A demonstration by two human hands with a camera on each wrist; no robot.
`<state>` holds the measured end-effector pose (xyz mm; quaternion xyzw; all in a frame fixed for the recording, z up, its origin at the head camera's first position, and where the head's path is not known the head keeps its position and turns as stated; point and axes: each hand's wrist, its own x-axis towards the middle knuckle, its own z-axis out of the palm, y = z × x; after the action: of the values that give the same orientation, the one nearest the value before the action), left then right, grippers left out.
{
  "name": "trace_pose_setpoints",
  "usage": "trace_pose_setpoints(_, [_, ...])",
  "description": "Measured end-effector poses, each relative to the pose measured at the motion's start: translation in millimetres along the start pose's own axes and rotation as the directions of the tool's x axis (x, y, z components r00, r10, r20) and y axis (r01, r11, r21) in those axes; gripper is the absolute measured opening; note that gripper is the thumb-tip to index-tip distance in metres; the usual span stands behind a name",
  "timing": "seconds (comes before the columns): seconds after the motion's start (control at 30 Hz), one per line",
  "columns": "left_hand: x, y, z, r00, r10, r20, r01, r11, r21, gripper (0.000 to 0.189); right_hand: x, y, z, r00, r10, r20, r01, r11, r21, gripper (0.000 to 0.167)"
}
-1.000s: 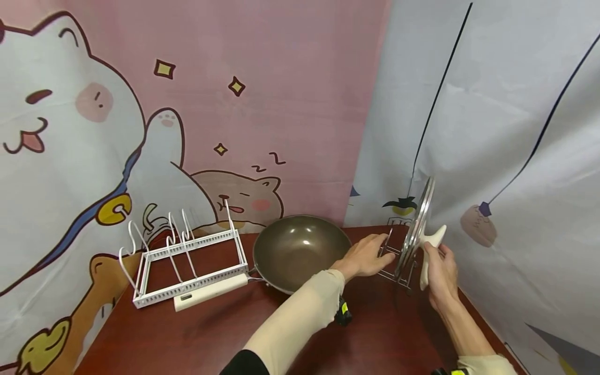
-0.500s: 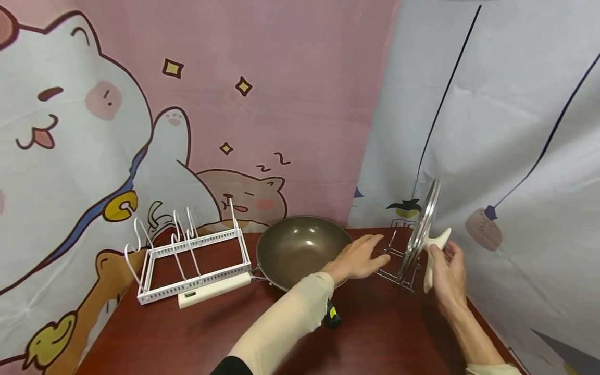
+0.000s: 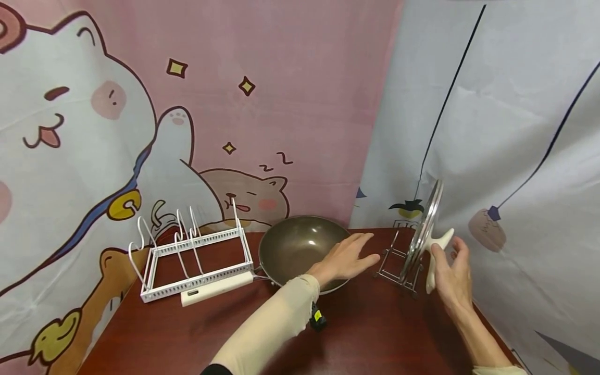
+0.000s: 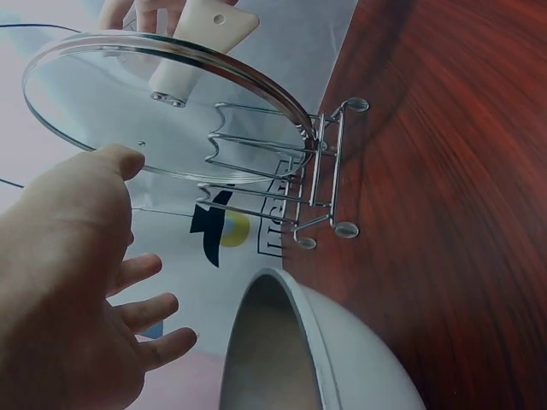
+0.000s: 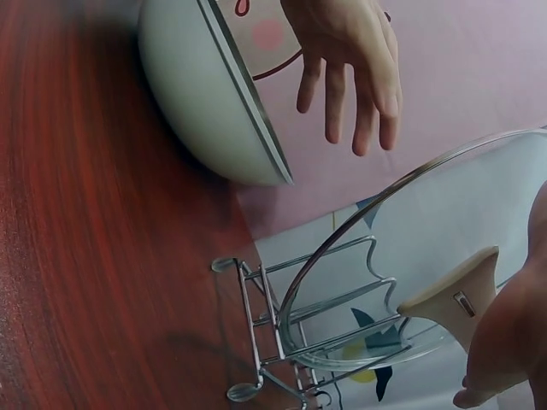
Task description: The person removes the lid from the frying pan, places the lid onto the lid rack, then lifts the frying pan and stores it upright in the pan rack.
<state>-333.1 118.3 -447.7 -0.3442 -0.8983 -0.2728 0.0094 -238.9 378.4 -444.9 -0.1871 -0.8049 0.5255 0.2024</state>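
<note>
Head view: lid (image 3: 424, 229) on edge in rack (image 3: 394, 280)
Right hand (image 3: 453, 278): nearer, at its handle (image 3: 430, 273); grip unclear
Left hand (image 3: 344, 260): spread, empty, left of lid

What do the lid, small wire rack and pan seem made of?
Lid: clear, probably glass, since things show through it, with a shiny metal-looking rim.
Small wire rack: likely chromed metal, from its bright glints.
Pan: probably coated metal; its brown inside looks smooth and glossy.

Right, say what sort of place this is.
Probably a staged kitchenware setup: a wrinkled, cartoon-printed pink-and-white backdrop hangs behind a reddish wood-grain table bearing a round brown-lined wok.
</note>
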Motion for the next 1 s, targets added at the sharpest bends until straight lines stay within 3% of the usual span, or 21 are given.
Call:
trace_pose_setpoints(0.2, [-8.6,-3.1,-7.6,0.999,0.037,-0.015,-0.036,0.999,0.018,0.069,-1.8,-4,-3,0.999,-0.021,-0.028,0.02,0.999,-0.029,0.082])
trace_pose_setpoints(0.4, [-16.4,-6.7,-13.0,0.998,0.055,-0.034,-0.054,0.998,0.034,0.069,-1.5,-9,-5,0.995,-0.098,-0.027,0.097,0.995,-0.032,0.081])
trace_pose_setpoints(0.67, [-28.7,-10.5,-22.1,0.995,0.082,-0.055,-0.077,0.994,0.083,0.069,-3.0,-19,-3,0.977,-0.211,-0.041,0.208,0.976,-0.065,0.077])
trace_pose_setpoints(1.0, [-43.7,-19.2,-32.6,0.992,0.09,-0.086,-0.078,0.988,0.131,0.07,-3.7,-29,-3,0.961,-0.277,-0.014,0.275,0.958,-0.087,0.075])
